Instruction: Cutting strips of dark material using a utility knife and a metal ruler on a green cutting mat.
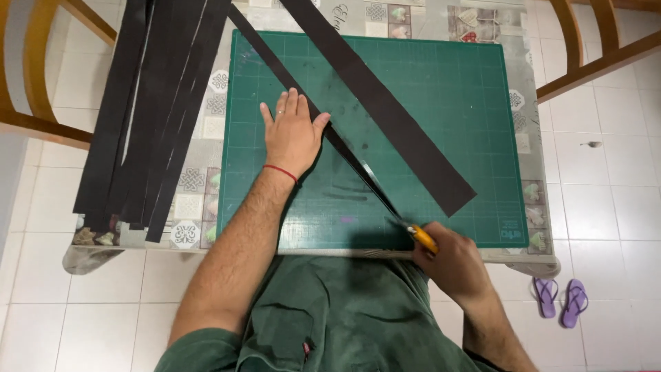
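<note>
While the left hand (292, 134) presses flat on a ruler (344, 148), the right hand (451, 262) grips a utility knife (421, 238).

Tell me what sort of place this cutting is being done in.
Probably a home, at a dining or kitchen table rather than a workshop: a patterned plastic tablecloth under the green cutting mat, curved wooden chairs alongside, and purple flip-flops on the white tiled floor.

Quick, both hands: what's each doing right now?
Left hand: open, flat, pressing a metal ruler on the cutting mat.
Right hand: closed on an orange utility knife.
</note>
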